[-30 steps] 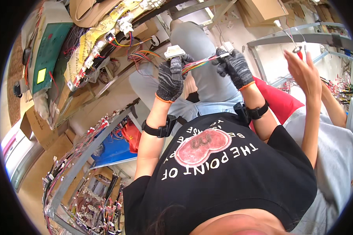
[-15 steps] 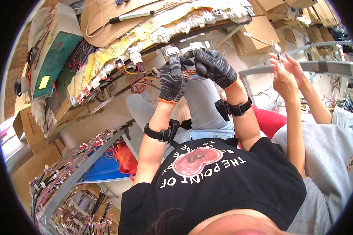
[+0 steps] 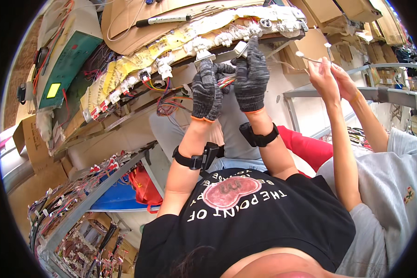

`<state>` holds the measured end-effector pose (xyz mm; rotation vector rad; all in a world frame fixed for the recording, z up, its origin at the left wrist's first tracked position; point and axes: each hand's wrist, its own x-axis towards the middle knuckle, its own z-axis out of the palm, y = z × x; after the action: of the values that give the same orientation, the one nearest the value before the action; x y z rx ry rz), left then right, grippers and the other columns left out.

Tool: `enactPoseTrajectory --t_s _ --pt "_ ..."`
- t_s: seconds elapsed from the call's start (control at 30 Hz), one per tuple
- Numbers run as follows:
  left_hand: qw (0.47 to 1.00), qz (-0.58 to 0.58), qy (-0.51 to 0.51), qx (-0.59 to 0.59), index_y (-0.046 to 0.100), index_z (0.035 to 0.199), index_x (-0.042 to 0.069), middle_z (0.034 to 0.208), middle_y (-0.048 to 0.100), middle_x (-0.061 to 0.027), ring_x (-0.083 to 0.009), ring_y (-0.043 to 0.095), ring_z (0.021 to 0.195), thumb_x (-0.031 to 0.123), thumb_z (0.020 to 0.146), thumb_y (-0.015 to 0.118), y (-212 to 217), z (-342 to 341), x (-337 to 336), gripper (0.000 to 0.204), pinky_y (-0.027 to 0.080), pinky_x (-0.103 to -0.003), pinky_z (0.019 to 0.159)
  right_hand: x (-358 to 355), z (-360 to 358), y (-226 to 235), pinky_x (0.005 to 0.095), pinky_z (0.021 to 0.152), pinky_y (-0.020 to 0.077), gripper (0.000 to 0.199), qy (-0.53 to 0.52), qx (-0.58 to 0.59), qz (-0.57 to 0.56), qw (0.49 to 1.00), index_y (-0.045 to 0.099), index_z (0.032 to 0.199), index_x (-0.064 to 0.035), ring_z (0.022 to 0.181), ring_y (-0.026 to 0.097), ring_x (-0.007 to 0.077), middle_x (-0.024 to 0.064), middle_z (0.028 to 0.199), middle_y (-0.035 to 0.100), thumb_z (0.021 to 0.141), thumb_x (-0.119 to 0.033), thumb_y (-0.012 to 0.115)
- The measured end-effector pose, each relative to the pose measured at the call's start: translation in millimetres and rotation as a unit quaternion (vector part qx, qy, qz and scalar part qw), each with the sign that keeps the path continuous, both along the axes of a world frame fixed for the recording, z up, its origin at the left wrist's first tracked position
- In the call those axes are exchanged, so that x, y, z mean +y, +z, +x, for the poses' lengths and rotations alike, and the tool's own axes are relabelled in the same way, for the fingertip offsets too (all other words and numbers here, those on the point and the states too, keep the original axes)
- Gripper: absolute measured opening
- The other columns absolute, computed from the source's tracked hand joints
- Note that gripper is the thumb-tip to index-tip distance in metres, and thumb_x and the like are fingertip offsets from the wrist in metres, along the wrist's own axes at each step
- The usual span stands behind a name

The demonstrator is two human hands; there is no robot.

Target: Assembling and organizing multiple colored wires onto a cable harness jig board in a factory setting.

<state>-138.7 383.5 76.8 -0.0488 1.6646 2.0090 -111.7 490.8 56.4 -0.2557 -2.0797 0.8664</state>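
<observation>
Both hands wear dark grey knit gloves with orange cuffs. My left hand (image 3: 206,92) is closed around coloured wires, below a white connector (image 3: 204,54) at the edge of a yellow-taped fixture (image 3: 157,46) lined with white sockets. Beside it my right hand (image 3: 252,76) points upward, fingers together, against a second white connector (image 3: 240,47) that is tilted. Its fingertips reach the fixture's front edge. Between the two hands runs a short bundle of multicoloured wires (image 3: 226,82). The gloves hide the exact grip on the connectors.
A green test box (image 3: 65,69) with a lit screen stands at the left. A marker (image 3: 163,21) lies on cardboard behind the fixture. On the right, a co-worker's hands (image 3: 331,81) hold a thin cable. Wire harnesses (image 3: 78,194) hang over a metal rail at lower left.
My right hand has turned upright and moved up to the fixture, its connector tilting and shifting right. My left hand's connector has risen slightly toward the sockets. The co-worker's hands have shifted a little left.
</observation>
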Motion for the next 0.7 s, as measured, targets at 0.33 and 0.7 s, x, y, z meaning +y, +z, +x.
enactPoseTrajectory --t_s 0.33,0.7 --pt "0.996 -0.014 -0.003 -0.092 0.062 0.091 0.005 0.061 0.059 -0.005 -0.0087 0.042 0.039 0.049 0.091 0.032 10.7 -12.9 -5.8 0.053 0.03 -0.023 0.034 -11.1 -1.4 7.8 0.0382 0.074 0.0446 0.046 0.015 0.0 0.003 1.0 0.047 0.122 0.0034 0.085 0.055 0.0333 0.0205 0.093 0.057 0.077 -0.003 0.059" --pt "0.998 0.004 0.054 -0.039 0.052 0.08 0.011 0.056 0.05 -0.0007 -0.007 0.038 0.037 0.036 0.092 0.044 9.0 -8.5 -7.1 0.029 0.027 -0.021 0.034 -6.4 -4.9 8.8 0.0346 0.07 0.046 0.03 -0.028 0.026 0.023 0.999 0.06 0.101 0.0007 0.078 0.058 0.0285 0.0138 0.088 0.062 0.075 -0.013 0.067"
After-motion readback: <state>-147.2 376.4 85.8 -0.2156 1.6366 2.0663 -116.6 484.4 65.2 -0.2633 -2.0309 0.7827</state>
